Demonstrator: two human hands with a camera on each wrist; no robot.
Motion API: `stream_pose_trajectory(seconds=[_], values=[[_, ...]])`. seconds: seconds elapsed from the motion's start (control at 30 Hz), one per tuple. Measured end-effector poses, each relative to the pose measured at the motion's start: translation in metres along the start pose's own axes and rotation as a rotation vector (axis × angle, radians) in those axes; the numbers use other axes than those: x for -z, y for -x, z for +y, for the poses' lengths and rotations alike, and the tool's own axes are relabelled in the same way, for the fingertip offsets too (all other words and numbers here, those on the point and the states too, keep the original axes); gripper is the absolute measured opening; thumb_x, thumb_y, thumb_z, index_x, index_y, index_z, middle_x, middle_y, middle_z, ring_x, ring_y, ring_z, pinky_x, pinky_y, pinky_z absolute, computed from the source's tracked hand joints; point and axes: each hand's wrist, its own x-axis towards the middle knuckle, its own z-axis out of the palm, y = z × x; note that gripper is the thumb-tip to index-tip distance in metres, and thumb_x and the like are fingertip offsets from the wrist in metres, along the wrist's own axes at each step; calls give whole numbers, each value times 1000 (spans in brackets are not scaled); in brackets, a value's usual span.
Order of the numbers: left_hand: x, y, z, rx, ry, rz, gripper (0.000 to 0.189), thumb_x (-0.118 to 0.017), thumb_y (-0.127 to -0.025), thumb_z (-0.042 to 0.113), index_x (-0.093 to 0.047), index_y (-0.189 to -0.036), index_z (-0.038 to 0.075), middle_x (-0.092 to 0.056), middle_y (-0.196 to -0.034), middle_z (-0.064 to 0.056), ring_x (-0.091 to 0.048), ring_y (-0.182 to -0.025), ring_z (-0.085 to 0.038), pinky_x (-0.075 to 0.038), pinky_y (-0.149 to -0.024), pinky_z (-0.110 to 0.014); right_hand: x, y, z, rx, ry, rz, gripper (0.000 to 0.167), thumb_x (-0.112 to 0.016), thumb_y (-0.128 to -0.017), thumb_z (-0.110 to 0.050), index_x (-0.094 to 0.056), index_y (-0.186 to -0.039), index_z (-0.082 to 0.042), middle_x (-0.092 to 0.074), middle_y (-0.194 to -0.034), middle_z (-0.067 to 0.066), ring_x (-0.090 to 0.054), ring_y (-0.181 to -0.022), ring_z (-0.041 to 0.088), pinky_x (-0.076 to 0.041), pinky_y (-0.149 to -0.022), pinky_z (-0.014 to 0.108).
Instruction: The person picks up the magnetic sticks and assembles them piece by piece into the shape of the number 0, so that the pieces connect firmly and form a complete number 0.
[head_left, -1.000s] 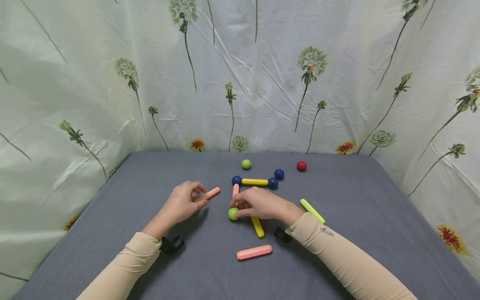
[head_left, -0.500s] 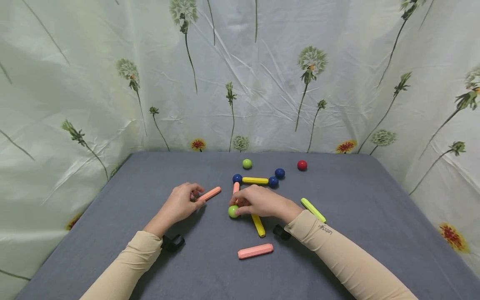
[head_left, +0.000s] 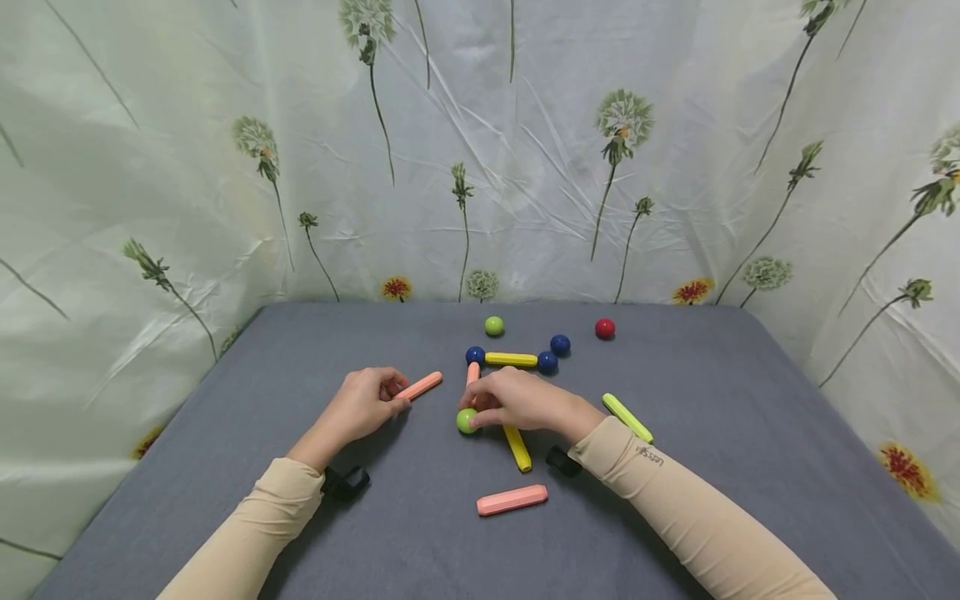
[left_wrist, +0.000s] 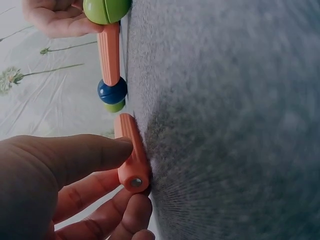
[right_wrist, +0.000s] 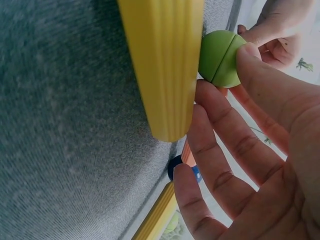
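My right hand [head_left: 525, 402] pinches a green ball [head_left: 466, 421] between thumb and fingers. The ball sits at the near end of an orange magnetic rod [left_wrist: 110, 55], whose far end meets a blue ball [head_left: 476, 356]. From that blue ball a yellow rod [head_left: 512, 359] runs right to a second blue ball [head_left: 547, 362]. My left hand [head_left: 367, 402] grips another orange rod [left_wrist: 131, 155], thumb on top and fingers beneath; a metal disc shows in its end. A loose yellow rod [right_wrist: 167, 75] lies under my right hand, partly hidden by it in the head view.
A pink-orange rod [head_left: 512, 500] lies nearest me, and a lime rod [head_left: 627, 417] lies beside my right forearm. Toward the back are a green ball [head_left: 493, 326], a blue ball [head_left: 560, 345] and a red ball [head_left: 604, 328]. A flowered curtain [head_left: 540, 208] hangs behind the grey table [head_left: 712, 492].
Both hands stay almost in place, still holding the green ball and the orange rod. The scene shifts only very slightly in the head view.
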Motion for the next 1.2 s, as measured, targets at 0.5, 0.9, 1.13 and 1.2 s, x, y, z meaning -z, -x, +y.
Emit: stream_pose_trajectory(seconds=[0.5,0.9,1.13,1.2], values=[[4,-12,3,-7,-16,-70,20,-81,-96,19,-79,-112,7,-70,-80,-2,-59,-70,-15,-47,-63,-30,6,-2,0,-16,-7,-29,25,-75,-103,-24,-76,-126,-16,-76,-106,-2,-65,-91,7,-55,-85,25],[3,-16,12,4,-80,-160,18,-79,-96,17,-79,-109,5,-73,-89,-5,-62,-78,-16,-52,-69,-31,-1,-5,4,-17,-20,-35,26,-74,-104,-26,-76,-128,-18,-77,-108,-4,-66,-93,5,-56,-87,26],[8,-5,14,-83,-32,-169,4,-78,-91,16,-76,-91,12,-70,-73,4,-57,-65,-10,-46,-63,-29,1,-4,4,-14,-28,-39,26,-74,-104,-26,-76,-129,-17,-77,-109,-4,-67,-95,5,-57,-88,27],[9,0,16,-84,-7,-180,4,-78,-90,16,-76,-89,13,-69,-71,6,-56,-64,-9,-44,-61,-28,1,-3,5,-13,-25,-44,28,-75,-103,-26,-75,-130,-17,-77,-109,-3,-67,-95,5,-57,-88,27]])
